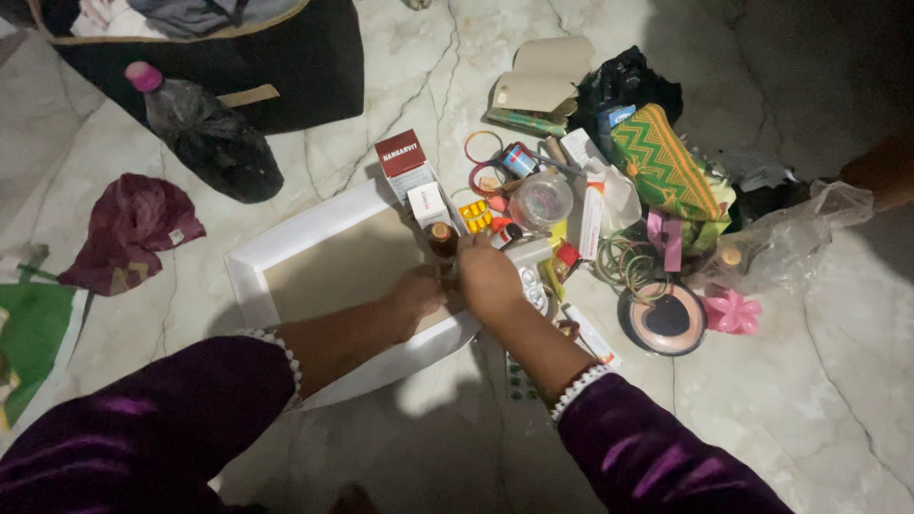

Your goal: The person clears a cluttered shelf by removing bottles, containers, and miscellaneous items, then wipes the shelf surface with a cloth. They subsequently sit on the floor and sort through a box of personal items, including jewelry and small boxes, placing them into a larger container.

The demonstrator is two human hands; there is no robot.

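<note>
Your left hand [416, 290] rests low in the shallow white rectangular tray with a brown cardboard floor [286, 243], at its right end, fingers curled inward — whether they pinch anything you cannot tell from this view. Your right hand [487, 278] sits just beside it, touching or nearly touching, knuckles up, fingers bent down over the tray's right rim; what it holds, if anything, is hidden under the hand.

Just beyond your fingertips stands a small brown glass bottle with a dark cap [442, 239], upright in the tray's far right corner. Past that, two small cartons lean together: a white box with a red patch [428, 204] and behind it a red-and-white carton [401, 158].

To the right of your right hand lie a silver blister strip of tablets [534, 286], a round clear plastic jar [542, 200] and a loose bunch of thin bangles [625, 265] — further right, a round open compact with a peach rim [664, 320] and a pink plastic flower clip [732, 311]
</note>
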